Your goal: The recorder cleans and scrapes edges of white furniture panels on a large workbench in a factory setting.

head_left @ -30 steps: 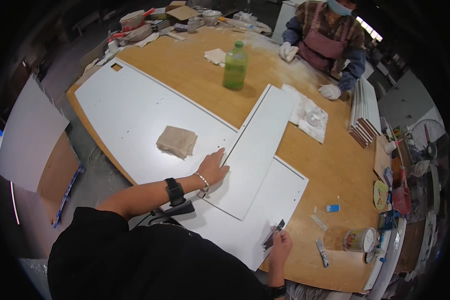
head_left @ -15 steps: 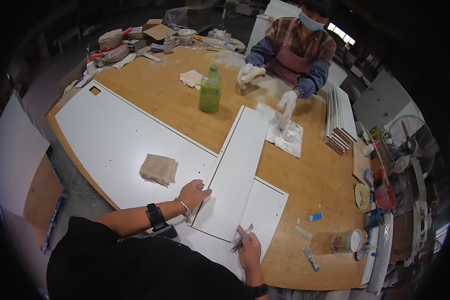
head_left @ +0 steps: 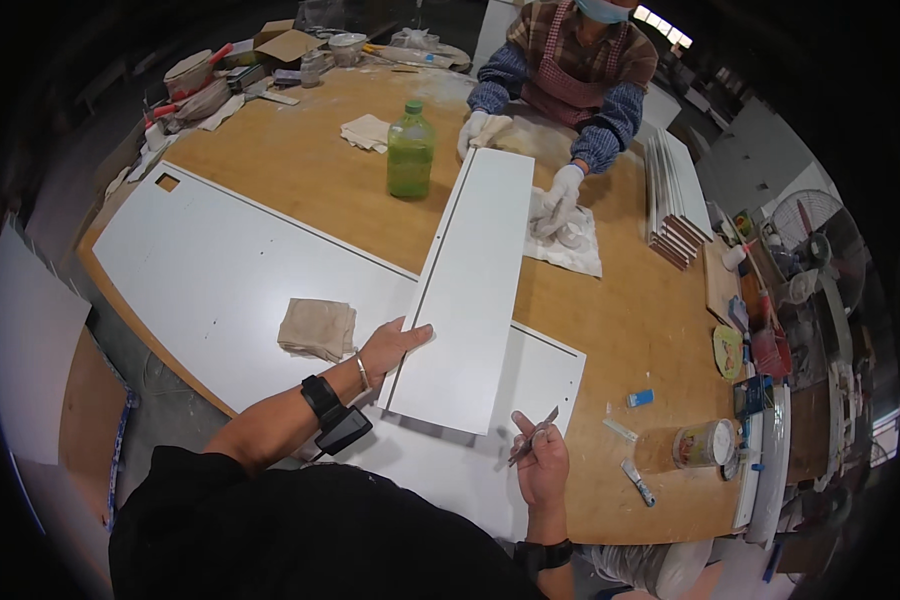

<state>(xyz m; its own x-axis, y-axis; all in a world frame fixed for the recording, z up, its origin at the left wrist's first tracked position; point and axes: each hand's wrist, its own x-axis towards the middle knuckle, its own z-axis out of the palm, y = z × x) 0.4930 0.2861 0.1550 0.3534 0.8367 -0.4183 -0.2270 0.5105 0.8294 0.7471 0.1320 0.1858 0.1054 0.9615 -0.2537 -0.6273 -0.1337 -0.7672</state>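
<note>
My left hand grips the left edge of a narrow white panel, thumb on top and the other fingers out of sight beneath it. The panel has a dark groove along its left side and appears lifted off the large white board under it. Just right of the panel's near end, my right hand is closed on a thin metal scraper, whose pointed end sticks out past the fingers. A folded beige cloth lies on the large board by my left wrist.
Across the brown table a masked person in white gloves handles a white cloth. A green bottle stands left of the panel's far end. Stacked panels, a tin can and a putty knife are at the right.
My left hand has taken hold of the narrow panel's edge and raised it. My right hand has moved right, away from the panel, with the scraper.
</note>
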